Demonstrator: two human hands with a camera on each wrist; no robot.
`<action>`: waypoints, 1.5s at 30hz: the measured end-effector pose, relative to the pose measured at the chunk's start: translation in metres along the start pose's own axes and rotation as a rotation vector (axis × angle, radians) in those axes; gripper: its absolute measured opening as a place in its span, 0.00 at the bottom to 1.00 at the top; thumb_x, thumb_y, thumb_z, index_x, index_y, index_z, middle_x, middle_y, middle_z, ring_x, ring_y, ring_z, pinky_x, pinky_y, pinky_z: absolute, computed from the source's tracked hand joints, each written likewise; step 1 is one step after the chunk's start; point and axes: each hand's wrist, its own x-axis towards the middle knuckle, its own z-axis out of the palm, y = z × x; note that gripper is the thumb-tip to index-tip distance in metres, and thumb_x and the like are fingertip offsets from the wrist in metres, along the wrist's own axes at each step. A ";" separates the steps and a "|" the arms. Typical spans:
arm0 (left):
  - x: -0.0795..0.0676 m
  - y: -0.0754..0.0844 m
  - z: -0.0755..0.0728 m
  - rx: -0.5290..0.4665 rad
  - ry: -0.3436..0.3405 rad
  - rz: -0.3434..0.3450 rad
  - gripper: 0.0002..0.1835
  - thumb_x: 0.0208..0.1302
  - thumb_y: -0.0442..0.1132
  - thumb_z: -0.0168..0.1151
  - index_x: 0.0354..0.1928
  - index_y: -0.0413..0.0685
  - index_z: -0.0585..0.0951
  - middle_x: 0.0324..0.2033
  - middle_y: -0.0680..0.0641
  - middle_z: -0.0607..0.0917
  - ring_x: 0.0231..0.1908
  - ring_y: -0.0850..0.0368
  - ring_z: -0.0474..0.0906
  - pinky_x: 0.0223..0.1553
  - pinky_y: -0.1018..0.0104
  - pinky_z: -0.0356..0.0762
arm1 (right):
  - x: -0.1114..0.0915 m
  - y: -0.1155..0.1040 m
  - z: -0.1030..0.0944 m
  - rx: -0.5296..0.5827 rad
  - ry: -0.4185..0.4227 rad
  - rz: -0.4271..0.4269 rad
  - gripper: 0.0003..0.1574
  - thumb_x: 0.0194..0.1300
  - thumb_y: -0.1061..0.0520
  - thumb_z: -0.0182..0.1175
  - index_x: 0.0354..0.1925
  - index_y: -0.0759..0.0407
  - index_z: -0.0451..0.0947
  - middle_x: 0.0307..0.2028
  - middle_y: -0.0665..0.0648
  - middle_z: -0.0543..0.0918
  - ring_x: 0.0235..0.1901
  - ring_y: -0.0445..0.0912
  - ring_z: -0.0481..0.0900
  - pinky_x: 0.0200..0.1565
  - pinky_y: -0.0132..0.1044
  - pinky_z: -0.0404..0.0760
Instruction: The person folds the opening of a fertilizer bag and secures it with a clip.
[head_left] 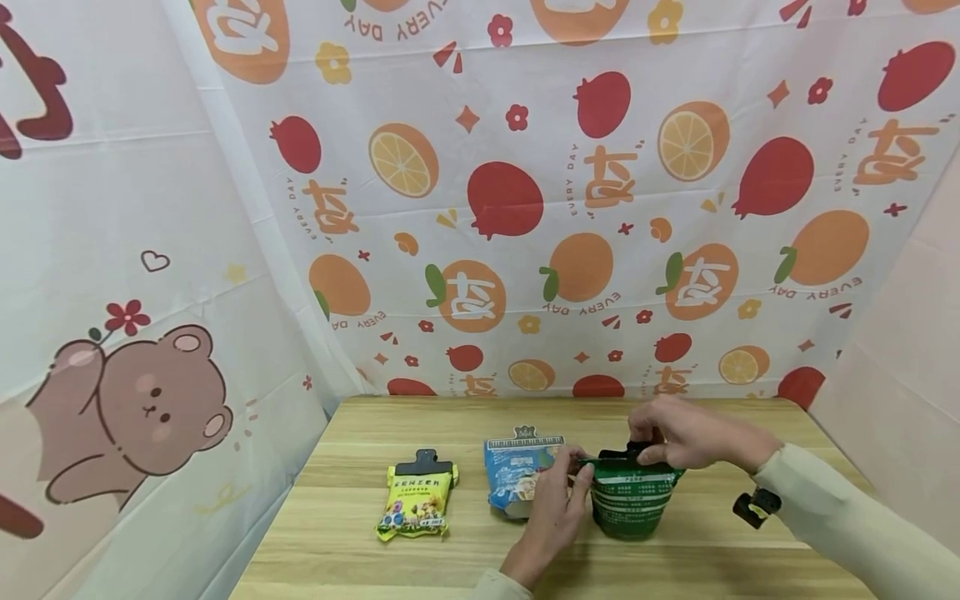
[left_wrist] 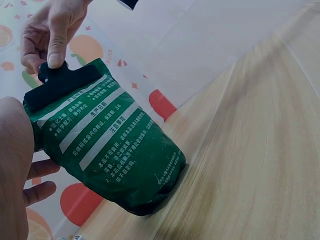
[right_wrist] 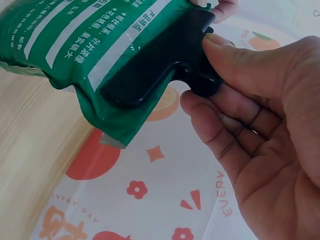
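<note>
A green plastic bag (head_left: 632,504) with white printing stands on the table, its folded top gripped by a wide black clip (right_wrist: 150,70). My right hand (head_left: 686,433) pinches the clip's handle between thumb and fingers, as the right wrist view shows closely. At the bag's upper left corner, my left hand (head_left: 551,504) holds the edge between thumb and fingers. The left wrist view has the bag's printed face (left_wrist: 110,135) tilted, with the clip along its upper edge.
Left of my left hand lies a blue packet (head_left: 502,471) with a patterned clip (head_left: 525,440). Farther left is a yellow packet (head_left: 416,504) under a black clip (head_left: 424,461). Printed cloth (head_left: 506,350) hangs behind the wooden table (head_left: 330,533).
</note>
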 end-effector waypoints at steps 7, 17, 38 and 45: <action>0.000 -0.001 0.000 0.016 0.011 0.008 0.09 0.82 0.44 0.45 0.51 0.52 0.73 0.37 0.49 0.88 0.38 0.57 0.86 0.38 0.73 0.80 | 0.004 -0.004 0.001 -0.010 -0.021 -0.011 0.19 0.59 0.63 0.72 0.24 0.48 0.72 0.21 0.41 0.67 0.22 0.29 0.60 0.26 0.24 0.63; 0.002 -0.001 0.001 0.059 0.056 0.059 0.07 0.81 0.40 0.48 0.49 0.49 0.75 0.37 0.47 0.90 0.38 0.61 0.87 0.37 0.73 0.81 | 0.007 -0.009 -0.002 -0.028 -0.041 -0.031 0.19 0.58 0.66 0.71 0.23 0.50 0.72 0.20 0.42 0.66 0.21 0.29 0.56 0.25 0.24 0.60; 0.004 0.003 0.000 0.091 0.078 0.098 0.06 0.79 0.37 0.49 0.46 0.49 0.76 0.35 0.49 0.89 0.36 0.63 0.85 0.36 0.75 0.81 | 0.009 -0.012 -0.003 -0.087 -0.077 0.029 0.20 0.57 0.66 0.71 0.22 0.50 0.71 0.19 0.44 0.66 0.20 0.31 0.55 0.24 0.25 0.57; 0.003 0.001 0.000 0.038 0.037 0.048 0.07 0.81 0.41 0.48 0.49 0.50 0.75 0.36 0.49 0.87 0.37 0.65 0.84 0.37 0.75 0.81 | 0.008 -0.009 -0.007 -0.129 -0.112 0.049 0.10 0.61 0.57 0.72 0.32 0.48 0.78 0.26 0.41 0.77 0.25 0.31 0.66 0.28 0.27 0.69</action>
